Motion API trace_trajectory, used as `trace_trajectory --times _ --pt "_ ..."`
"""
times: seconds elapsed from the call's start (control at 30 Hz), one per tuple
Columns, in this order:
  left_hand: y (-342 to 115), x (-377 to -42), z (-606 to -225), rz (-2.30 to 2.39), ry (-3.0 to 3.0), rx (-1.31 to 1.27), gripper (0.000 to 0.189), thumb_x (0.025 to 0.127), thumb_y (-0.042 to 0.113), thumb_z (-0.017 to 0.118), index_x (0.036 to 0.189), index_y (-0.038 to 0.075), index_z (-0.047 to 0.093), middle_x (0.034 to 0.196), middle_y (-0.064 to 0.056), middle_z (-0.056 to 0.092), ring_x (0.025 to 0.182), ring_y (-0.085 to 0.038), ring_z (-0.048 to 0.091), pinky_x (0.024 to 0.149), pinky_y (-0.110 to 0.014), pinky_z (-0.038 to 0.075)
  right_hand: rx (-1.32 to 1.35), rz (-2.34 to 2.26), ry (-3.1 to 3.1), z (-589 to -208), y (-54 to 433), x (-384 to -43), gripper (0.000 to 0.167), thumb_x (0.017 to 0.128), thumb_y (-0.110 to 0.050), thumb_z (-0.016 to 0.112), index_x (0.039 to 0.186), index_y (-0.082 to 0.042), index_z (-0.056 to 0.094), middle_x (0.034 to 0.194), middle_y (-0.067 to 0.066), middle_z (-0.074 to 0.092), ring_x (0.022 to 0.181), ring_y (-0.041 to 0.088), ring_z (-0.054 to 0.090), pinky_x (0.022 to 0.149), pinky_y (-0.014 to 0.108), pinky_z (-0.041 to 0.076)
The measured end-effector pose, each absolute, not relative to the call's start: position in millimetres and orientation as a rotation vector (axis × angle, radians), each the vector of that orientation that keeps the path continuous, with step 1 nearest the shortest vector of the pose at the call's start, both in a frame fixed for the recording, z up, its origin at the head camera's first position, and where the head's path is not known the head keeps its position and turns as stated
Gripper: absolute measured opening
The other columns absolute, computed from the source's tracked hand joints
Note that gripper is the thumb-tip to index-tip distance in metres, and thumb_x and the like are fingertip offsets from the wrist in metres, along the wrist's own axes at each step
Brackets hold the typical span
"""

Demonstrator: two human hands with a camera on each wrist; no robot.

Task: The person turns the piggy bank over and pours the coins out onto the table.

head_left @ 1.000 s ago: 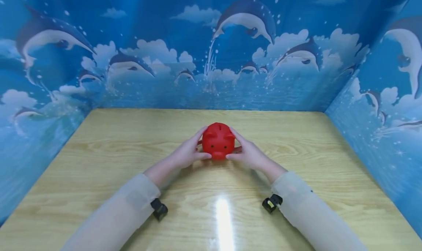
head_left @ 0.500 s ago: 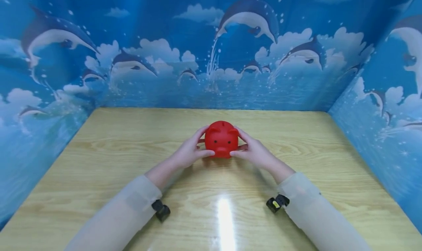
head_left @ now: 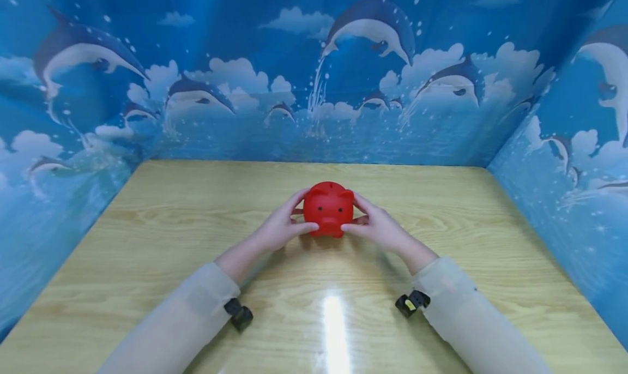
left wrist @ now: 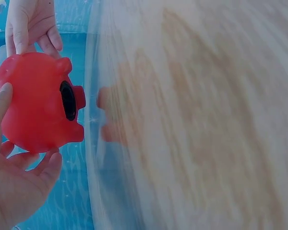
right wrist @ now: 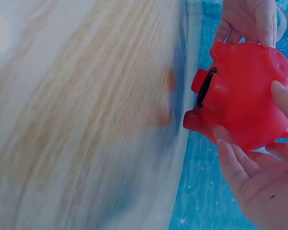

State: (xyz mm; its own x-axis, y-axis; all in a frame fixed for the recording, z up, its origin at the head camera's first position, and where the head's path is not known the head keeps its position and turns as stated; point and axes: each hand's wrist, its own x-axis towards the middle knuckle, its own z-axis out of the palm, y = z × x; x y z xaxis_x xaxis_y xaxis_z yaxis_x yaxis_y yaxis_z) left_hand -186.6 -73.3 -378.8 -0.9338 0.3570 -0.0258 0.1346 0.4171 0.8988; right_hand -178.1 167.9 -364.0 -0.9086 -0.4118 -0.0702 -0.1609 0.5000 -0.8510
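Note:
A red piggy bank (head_left: 328,210) is held between both hands at the middle of the table, its face towards me and its coin slot on top. On its left side, my left hand (head_left: 279,225) grips it with the thumb near the snout and the fingers behind. Opposite, my right hand (head_left: 380,229) holds it the same way. Both wrist views show a gap between the feet and their reflection, so the piggy bank (left wrist: 36,103) hangs just above the tabletop. A black plug (right wrist: 207,87) shows in its belly. The fingertips at its far side are partly hidden in the head view.
The wood-grain table (head_left: 196,199) is glossy, with a bright light reflection near the front. Blue dolphin-print curtains (head_left: 221,128) stand along its back, left and right edges. A small black camera (head_left: 239,314) is strapped at each sleeve cuff.
The piggy bank has tipped back slightly, so its face points up more and its front feet show. Both hands keep their hold. The head view has shifted a little.

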Motion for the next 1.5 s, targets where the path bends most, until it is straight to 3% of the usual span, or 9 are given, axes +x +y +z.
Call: trace_trajectory --times 0.2,0.6,1.5 --pt "-73.4 -186.6 -379.5 1.547 2.447 0.411 0.080 0.079 0.027 0.075 0.145 0.030 0.029 0.144 0.003 0.034 0.118 -0.024 0.046 0.084 -0.036 0.051 -0.481 -1.381 2.482 -364.7 168.0 -177.8 0.081 0.085 -0.029 0.069 0.150 -0.022 0.020 0.149 0.008 0.030 0.100 0.025 0.062 0.083 0.039 0.051" --pt "-72.6 -184.1 -378.2 1.607 2.386 0.444 0.077 0.084 0.023 0.071 0.147 0.019 0.027 0.146 -0.003 0.034 0.114 -0.026 0.051 0.084 -0.036 0.051 -0.450 -1.373 2.502 -362.9 168.6 -174.3 0.081 0.085 -0.032 0.068 0.150 -0.021 0.021 0.145 0.010 0.036 0.097 0.024 0.062 0.084 0.037 0.051" --pt "-66.2 -182.4 -376.2 1.651 2.347 0.311 0.074 0.083 0.033 0.070 0.145 0.025 0.031 0.144 0.000 0.036 0.113 -0.025 0.049 0.081 -0.041 0.052 -0.419 -1.385 2.509 -356.7 172.3 -170.5 0.079 0.087 -0.037 0.065 0.149 -0.014 0.021 0.144 0.012 0.037 0.104 0.028 0.058 0.086 0.037 0.050"
